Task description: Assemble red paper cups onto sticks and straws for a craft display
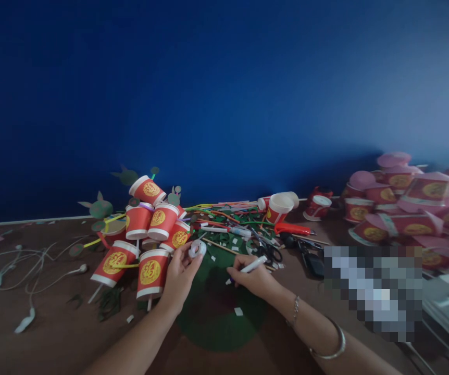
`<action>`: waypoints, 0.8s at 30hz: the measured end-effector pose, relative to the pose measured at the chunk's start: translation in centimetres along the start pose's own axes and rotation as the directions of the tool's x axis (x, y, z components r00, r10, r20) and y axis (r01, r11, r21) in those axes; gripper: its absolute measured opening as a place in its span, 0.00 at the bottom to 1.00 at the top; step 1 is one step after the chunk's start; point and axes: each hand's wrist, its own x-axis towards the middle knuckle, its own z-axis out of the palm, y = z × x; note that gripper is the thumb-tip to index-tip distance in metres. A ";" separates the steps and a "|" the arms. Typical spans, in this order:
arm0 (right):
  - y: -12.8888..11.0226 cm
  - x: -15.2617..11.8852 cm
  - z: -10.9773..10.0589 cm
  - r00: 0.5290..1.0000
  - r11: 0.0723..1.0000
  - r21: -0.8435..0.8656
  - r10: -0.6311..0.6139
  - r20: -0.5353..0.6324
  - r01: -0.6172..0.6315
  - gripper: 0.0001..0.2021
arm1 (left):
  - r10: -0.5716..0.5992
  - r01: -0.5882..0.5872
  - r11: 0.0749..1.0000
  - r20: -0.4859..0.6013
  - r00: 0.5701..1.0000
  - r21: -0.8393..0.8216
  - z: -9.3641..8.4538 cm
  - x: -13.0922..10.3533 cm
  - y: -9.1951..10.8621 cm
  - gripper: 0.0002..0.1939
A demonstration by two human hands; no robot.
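My left hand (182, 272) is closed on a small white roll of tape (197, 249), pinched between thumb and fingers. In my right hand (248, 276) sits a white marker (254, 264), held like a pen with its tip pointing down and left. Both hands hover over or rest by a dark green round sheet (220, 333); I cannot tell if they touch it. A small white paper square (239, 311) lies on the sheet below my right hand. Close to the left hand is a pile of red-and-white paper cups (150, 276) with sticks and green animal-shaped cutouts.
Black scissors (273, 252), a red cutter (292, 228) and coloured pipe cleaners (220, 214) are scattered behind my hands. White earphones (25, 320) lie far left. Stacked cups with pink paper (398, 179) stand at right, near a pixelated patch. A blue wall (209, 104) rises behind.
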 end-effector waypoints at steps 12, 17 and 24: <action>-0.4 0.1 0.0 0.998 0.998 -0.057 0.012 -0.055 -0.016 0.12 | 0.008 -0.008 1.000 -0.009 1.000 -0.002 0.0 0.1 -0.1 0.24; -0.5 0.0 0.0 0.998 0.999 -0.041 0.014 -0.054 -0.017 0.12 | 0.005 -0.006 1.000 -0.007 1.000 -0.018 0.0 0.0 0.0 0.24; -0.5 0.0 -0.1 1.000 0.999 -0.037 -0.001 -0.023 0.000 0.12 | 0.007 -0.007 1.000 -0.005 1.000 0.003 0.0 0.0 0.0 0.24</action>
